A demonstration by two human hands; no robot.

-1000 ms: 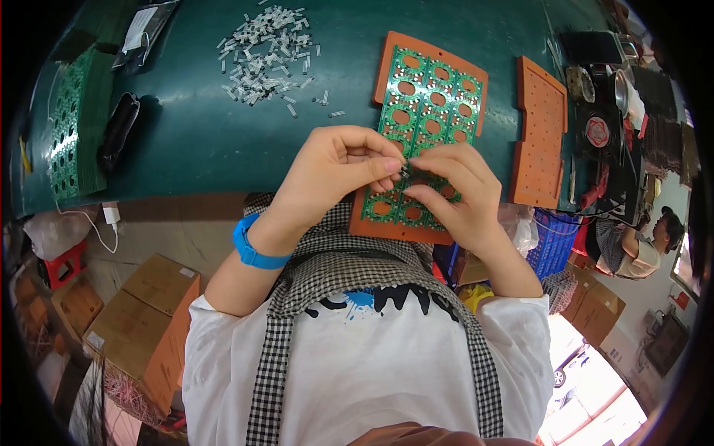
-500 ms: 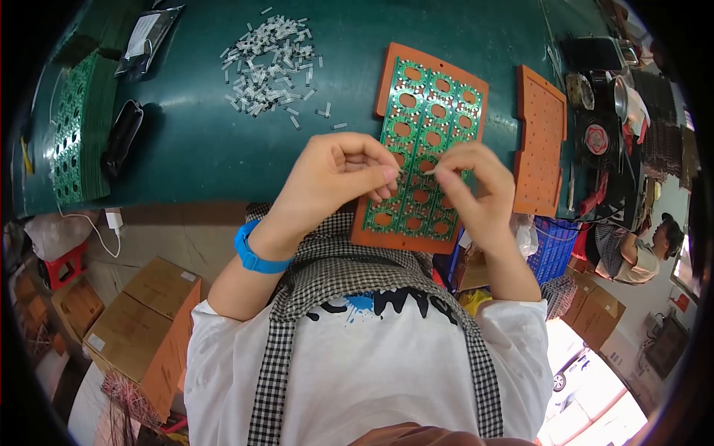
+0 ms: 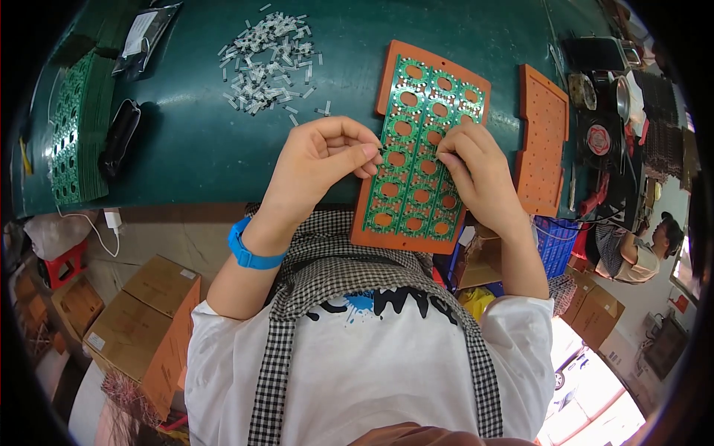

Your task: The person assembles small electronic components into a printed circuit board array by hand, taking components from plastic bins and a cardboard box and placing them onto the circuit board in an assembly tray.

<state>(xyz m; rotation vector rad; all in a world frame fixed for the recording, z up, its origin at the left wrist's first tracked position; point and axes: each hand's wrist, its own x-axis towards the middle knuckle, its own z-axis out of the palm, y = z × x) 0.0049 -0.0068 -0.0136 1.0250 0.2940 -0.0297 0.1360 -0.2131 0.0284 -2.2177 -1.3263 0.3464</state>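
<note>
A green circuit-board panel (image 3: 407, 145) with rows of oval cut-outs lies in an orange tray (image 3: 405, 61) near the table's front edge. At the panel's left edge, my left hand (image 3: 316, 160) is closed in a pinch, with a tiny dark bit showing at the fingertips. My right hand (image 3: 482, 178) reaches over the panel's right side, thumb and forefinger together close to the board; whatever they hold is hidden. Beyond my left hand, a loose pile of small clear parts with dark ends (image 3: 268, 67) is spread on the table.
A second orange tray (image 3: 541, 141) sits to the right. Stacked green boards (image 3: 78, 134), a dark pouch (image 3: 121, 137) and a plastic bag (image 3: 145, 41) lie at the left. Tools and a black reel (image 3: 597, 139) crowd the right end. Another person (image 3: 639, 249) is far right.
My left hand has drawn back up and left to the panel's edge. The right hand has shifted slightly right and up, its fingers now curled closer together over the board.
</note>
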